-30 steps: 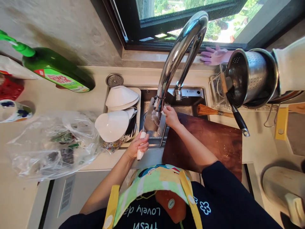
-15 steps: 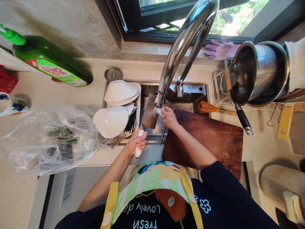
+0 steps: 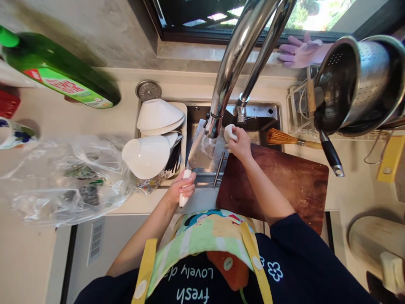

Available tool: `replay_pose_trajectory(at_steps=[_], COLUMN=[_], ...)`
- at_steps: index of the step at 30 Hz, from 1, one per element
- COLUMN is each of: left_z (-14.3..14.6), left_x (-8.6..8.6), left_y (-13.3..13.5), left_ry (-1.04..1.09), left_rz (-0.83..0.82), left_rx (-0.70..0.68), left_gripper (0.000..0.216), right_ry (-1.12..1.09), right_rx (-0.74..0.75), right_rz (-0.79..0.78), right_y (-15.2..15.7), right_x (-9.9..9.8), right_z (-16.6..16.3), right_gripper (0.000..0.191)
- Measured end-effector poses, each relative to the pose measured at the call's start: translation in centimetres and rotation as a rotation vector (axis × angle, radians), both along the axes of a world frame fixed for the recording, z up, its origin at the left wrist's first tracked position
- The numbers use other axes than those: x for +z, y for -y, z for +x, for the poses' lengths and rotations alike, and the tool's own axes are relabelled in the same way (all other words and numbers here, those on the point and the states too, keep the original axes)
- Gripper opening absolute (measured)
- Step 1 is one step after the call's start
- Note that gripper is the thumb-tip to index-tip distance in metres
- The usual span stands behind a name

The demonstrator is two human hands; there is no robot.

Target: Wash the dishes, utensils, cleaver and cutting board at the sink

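Observation:
My left hand (image 3: 181, 188) is wrapped round the white handle of a broad cleaver (image 3: 202, 147). Its wet blade lies flat over the sink (image 3: 256, 114), right under the spout of the chrome faucet (image 3: 236, 63). My right hand (image 3: 240, 143) is closed on a small white cloth or sponge (image 3: 229, 132), held just right of the blade and clear of it. A dark wooden cutting board (image 3: 284, 185) lies across the sink's right side, under my right forearm.
White bowls (image 3: 155, 135) are stacked left of the sink. A clear plastic bag (image 3: 63, 177) and a green bottle (image 3: 60, 78) lie on the left counter. At the right are a bamboo brush (image 3: 284, 139), a steel colander (image 3: 357, 80), a black-handled pan and a purple glove (image 3: 300, 50).
My right hand has lifted the white cloth off the blade and moved it to the right. The left hand keeps its grip on the cleaver handle. The camera has tipped slightly downward.

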State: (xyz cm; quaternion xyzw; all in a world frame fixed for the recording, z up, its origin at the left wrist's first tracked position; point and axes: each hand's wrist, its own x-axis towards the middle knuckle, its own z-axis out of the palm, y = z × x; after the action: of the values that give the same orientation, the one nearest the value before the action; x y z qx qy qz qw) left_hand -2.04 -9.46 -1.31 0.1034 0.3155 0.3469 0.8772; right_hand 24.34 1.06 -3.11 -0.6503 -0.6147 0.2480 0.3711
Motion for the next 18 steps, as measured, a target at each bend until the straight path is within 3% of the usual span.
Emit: replay_pose_trajectory(at_steps=[4,9,18], left_z=[0.7,1.8,1.6], left_x=[0.1,0.5,-0.7], left_y=[-0.5,-1.4,-3.0], left_ry=[0.020,0.028,-0.080], left_rz=[-0.021,-0.028,-0.075], left_rx=[-0.065,-0.125,-0.031], left_gripper=[0.030,0.028,0.029], right_ry=[-0.016,0.066,0.005], right_rx=[0.173,0.375,0.602], right_rz=[0.153,0.180,0.143], right_y=[-0.2,-1.5,5.1], right_x=[1.9,0.6,-0.9], right_z=[-0.9,-2.2,-7.4], right_gripper=[0.036,0.036,0.040])
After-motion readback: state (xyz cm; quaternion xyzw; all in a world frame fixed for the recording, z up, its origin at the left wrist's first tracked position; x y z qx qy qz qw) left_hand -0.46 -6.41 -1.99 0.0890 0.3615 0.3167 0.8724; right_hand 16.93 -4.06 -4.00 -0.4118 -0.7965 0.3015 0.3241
